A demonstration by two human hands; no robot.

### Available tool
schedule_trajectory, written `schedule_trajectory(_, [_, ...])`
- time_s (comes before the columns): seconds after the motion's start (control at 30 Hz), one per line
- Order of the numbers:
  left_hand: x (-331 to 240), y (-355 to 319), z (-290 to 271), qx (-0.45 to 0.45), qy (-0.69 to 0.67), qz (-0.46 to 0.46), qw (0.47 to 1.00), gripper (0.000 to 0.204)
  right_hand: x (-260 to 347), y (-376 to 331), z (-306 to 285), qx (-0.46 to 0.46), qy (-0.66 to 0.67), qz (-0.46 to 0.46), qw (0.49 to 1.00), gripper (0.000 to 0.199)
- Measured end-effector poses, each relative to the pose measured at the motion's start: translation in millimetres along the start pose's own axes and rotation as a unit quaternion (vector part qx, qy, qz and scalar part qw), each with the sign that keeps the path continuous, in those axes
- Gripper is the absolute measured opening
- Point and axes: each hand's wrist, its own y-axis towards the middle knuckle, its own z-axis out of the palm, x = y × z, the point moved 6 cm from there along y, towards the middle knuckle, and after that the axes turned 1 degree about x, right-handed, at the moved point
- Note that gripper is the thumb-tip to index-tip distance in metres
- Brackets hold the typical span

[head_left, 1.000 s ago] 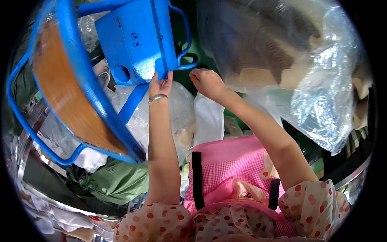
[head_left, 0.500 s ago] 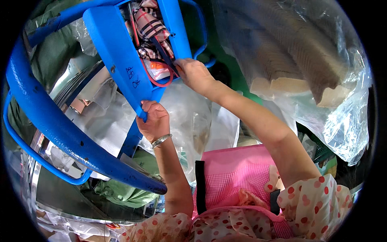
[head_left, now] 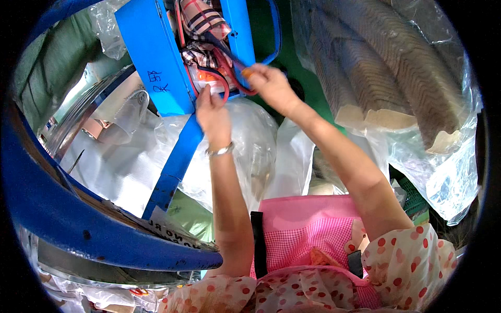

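A blue metal box (head_left: 156,62) stands open at the upper middle. Inside lie crumpled plaid cloth (head_left: 201,18), an orange-and-white packet (head_left: 209,78) and a curved red band (head_left: 228,86). My right hand (head_left: 271,88) is closed at the box's right side, pinching a long dark strip (head_left: 222,46) with an orange end; the strip runs back over the cloth. My left hand (head_left: 213,115), a bracelet at its wrist, is at the box's near edge. Its fingertips are pinched together beside the red band; what they hold, if anything, is hidden.
A thick blue curved metal frame (head_left: 104,237) sweeps across the left. Clear plastic sheeting (head_left: 443,177) wraps brown ridged stacks (head_left: 396,88) at the right. White sheets and clear bags (head_left: 245,141) lie beneath the box. A pink apron (head_left: 308,235) covers my lap.
My left hand has left the box's lower corner and moved up to its opening. My right hand has drawn right with the dark strip. The box sits further right in view.
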Motion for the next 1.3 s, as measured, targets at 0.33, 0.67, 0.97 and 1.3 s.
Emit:
schedule_trajectory(0.33, [-49,35,27,-0.060,0.406,0.079,0.909,0.025,12,11,-46,-0.094,0.020,-0.062,0.993,0.040])
schedule_trajectory(0.67, [-31,-11,7,0.012,0.202,0.168,0.965,0.011,25,10,-59,-0.106,0.056,-0.088,0.989,0.038])
schedule_trajectory(0.97, [-34,28,25,-0.036,0.462,0.277,0.842,0.019,82,6,-64,-0.070,0.145,-0.201,0.966,0.018])
schedule_trajectory(1.3, [-19,28,20,0.073,0.440,0.020,0.895,0.053,181,-48,-122,-0.111,0.190,-0.348,0.911,0.016])
